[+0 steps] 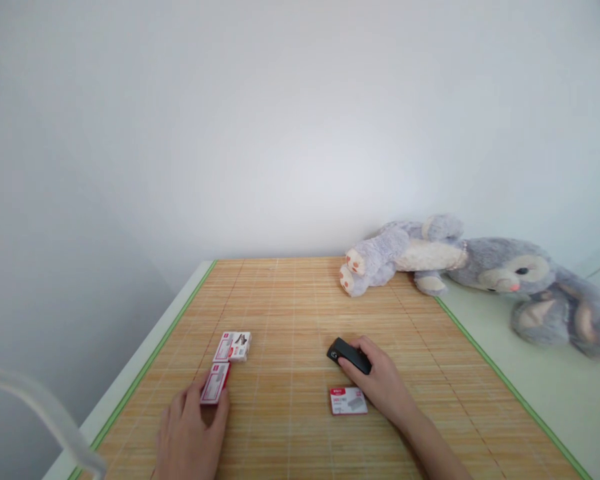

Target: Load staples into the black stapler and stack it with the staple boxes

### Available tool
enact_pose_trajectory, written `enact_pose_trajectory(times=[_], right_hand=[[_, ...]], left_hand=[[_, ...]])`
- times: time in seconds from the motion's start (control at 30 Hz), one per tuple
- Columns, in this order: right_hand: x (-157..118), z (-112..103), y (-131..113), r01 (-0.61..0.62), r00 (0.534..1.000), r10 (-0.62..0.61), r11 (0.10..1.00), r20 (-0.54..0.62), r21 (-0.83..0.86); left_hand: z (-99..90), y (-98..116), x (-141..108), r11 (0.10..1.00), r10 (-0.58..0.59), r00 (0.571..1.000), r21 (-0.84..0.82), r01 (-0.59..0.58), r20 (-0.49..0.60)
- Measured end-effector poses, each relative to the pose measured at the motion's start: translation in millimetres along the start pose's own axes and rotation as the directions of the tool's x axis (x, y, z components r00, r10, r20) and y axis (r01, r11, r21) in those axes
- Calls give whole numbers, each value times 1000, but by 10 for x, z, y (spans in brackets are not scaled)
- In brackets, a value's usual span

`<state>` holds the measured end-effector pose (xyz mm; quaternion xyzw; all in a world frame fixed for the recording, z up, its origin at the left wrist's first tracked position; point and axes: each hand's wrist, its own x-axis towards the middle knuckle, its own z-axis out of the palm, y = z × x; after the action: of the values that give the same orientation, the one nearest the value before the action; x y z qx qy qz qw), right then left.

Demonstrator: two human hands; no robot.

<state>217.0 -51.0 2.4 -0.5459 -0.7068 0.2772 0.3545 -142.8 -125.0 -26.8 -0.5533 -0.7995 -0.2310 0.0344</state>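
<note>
Thumb and fingers of my left hand [193, 430] are closed on the sides of a small red and white box [215, 383] at the left of the bamboo mat. Touching that box's far end is a white box [233, 347] with a dark picture on it. My right hand [377, 377] grips a small black stapler [350, 355], its thumb on the near side. Just nearer than the stapler, a flat red and white box [349, 401] lies on the mat, close to my right hand but apart from the fingers.
A grey plush rabbit [430, 257] lies on its side at the back right, across the edge of the bamboo mat [280, 300]. A blurred white curved bar [45, 413] is at the lower left. Behind the table stands a pale wall.
</note>
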Motion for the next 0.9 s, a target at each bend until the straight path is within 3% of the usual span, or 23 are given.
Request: enact_pose_trajectory(times=[0.13,0.27,0.3,0.37,0.47,0.53,0.6,0.73,0.8,0.9], right_hand=[[-3,-4,13,0,1000,0,1000,-4,-15],[-7,-6,25,-6,1000,5,1000,-13,-26],[-6,-5,26,-6,1000,6,1000,-15,-24],[-5,-3,28,-8,1000,8,1000,-23,-17],[-18,1,39,-20,999,20,1000,-47,-9],[-42,7,47,-30,997,30,1000,-74,-1],[-73,18,49,-37,994,37,999,-101,4],[-135,46,19,-45,988,40,999,-151,-29],[-155,47,-6,-31,987,28,999,-158,-19],[-173,31,-27,0,995,7,998,-104,65]], left_hand=[[12,166,-86,999,44,999,-14,-43,13],[87,545,-330,994,84,990,-57,-91,-111],[125,667,-406,982,130,987,-125,-141,-93],[204,929,-538,913,286,957,-317,-257,46],[267,1318,-614,826,470,855,-450,-339,219],[257,1525,-580,804,519,809,-479,-353,276],[231,1665,-522,830,480,826,-458,-319,294],[204,1770,-479,928,289,923,-313,-204,255],[200,1772,-502,938,267,922,-293,-183,281],[189,1751,-534,911,334,871,-362,-200,361]])
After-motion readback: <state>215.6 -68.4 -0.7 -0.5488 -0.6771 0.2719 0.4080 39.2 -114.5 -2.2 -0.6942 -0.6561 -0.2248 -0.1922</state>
